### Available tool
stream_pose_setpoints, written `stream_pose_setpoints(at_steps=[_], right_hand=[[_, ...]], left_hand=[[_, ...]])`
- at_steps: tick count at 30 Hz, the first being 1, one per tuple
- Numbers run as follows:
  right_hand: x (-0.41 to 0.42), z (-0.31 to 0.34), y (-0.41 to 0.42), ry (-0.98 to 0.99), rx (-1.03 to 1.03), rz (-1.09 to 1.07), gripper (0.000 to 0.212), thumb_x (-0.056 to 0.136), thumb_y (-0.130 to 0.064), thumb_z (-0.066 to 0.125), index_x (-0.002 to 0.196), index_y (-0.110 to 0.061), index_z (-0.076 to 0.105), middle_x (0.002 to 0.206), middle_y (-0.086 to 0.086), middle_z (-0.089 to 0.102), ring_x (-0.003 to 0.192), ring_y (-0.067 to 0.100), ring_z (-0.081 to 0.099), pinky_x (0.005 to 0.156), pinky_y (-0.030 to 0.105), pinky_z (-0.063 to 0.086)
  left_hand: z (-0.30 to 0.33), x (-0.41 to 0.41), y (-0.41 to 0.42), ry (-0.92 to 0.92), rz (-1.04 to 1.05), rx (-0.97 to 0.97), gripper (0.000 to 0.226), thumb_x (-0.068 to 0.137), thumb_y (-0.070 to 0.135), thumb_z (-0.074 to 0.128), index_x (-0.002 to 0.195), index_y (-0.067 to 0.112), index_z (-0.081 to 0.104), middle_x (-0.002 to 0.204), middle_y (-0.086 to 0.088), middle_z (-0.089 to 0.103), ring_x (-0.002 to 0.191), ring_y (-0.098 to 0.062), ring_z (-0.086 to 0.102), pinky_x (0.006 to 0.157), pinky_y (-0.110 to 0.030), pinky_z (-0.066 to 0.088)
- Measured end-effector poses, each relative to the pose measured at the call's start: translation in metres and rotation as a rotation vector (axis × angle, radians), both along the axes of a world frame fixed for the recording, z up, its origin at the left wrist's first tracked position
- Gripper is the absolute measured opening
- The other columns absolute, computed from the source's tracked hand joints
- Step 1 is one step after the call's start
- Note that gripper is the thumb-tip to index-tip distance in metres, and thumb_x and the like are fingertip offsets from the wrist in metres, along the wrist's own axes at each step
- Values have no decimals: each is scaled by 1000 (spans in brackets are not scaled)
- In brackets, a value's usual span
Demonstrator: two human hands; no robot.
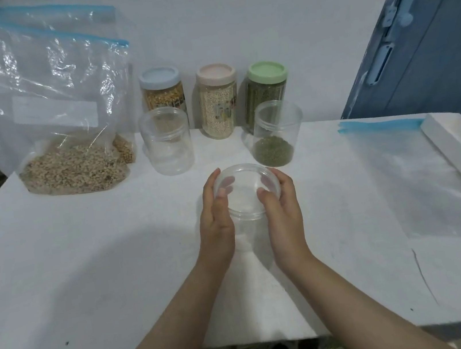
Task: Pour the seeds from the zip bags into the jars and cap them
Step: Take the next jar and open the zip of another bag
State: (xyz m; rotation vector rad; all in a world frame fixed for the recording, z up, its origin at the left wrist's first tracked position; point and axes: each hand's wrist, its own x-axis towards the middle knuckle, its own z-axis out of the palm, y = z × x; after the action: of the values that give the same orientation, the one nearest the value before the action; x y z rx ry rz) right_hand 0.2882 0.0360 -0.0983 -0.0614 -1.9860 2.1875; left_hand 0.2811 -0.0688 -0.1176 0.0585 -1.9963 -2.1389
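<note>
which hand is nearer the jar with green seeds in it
Right. The right hand sits just in front of the open green-seed jar; the left hand is farther left.

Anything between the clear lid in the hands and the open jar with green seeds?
Nothing visible. Both hands, left hand and right hand, hold the clear lid just in front of the green-seed jar; its mouth is uncovered, with only bare table between them.

Three capped jars stand in a row behind the clear lidless jar holding green seeds (275,134): blue-lidded (162,93), pink-lidded (219,100), green-lidded (267,90). Three clear lidless plastic jars in all: that one, an empty one (166,142) to its left, another (246,199) in front. Three blue-zipped clear bags: two upright far left (64,122) (54,21), one flat (413,172) to the right.
</note>
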Motion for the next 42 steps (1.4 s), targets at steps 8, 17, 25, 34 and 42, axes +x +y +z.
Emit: stream_pose_setpoints(at_steps=[8, 17, 25, 34, 42], right_hand=[[-23, 9, 21, -63, 56, 177, 30, 100, -20, 49, 124, -27, 66, 125, -15, 66, 115, -4, 58, 93, 18, 42], [-5, -13, 47, 85, 220, 338, 87, 74, -70, 69, 143, -42, 22, 135, -10, 59, 129, 7, 53, 107, 27, 44], [-8, -9, 59, 89, 282, 360, 80, 76, -61, 74, 139, -44, 27, 135, -7, 60, 130, 11, 54, 111, 39, 42], [-5, -8, 62, 62, 259, 383, 60, 89, -68, 51, 138, -40, 31, 137, -16, 57, 127, 3, 54, 105, 28, 42], [-14, -11, 50, 60, 317, 429, 114, 62, -85, 65, 154, -46, 10, 154, -11, 36, 140, 5, 38, 114, 32, 37]], left_hand=[[-13, -8, -16, 106, -137, -209, 102, 59, 96, 49, 134, 27, 44, 137, 5, 52, 129, -8, 51, 106, -22, 40], [-5, -11, -33, 37, -312, -274, 117, 46, 79, 80, 140, 22, 42, 140, 7, 51, 133, -6, 47, 107, -27, 42], [-1, -13, -40, -20, -348, -319, 106, 45, 69, 87, 136, 33, 46, 136, 19, 54, 131, -6, 49, 109, -35, 44], [-3, -15, -40, -9, -360, -282, 102, 46, 66, 89, 134, 34, 46, 137, 17, 55, 132, -9, 49, 106, -29, 44], [-3, -14, -37, 15, -375, -232, 105, 49, 66, 88, 137, 26, 46, 138, 9, 54, 131, -7, 50, 99, -20, 46]])
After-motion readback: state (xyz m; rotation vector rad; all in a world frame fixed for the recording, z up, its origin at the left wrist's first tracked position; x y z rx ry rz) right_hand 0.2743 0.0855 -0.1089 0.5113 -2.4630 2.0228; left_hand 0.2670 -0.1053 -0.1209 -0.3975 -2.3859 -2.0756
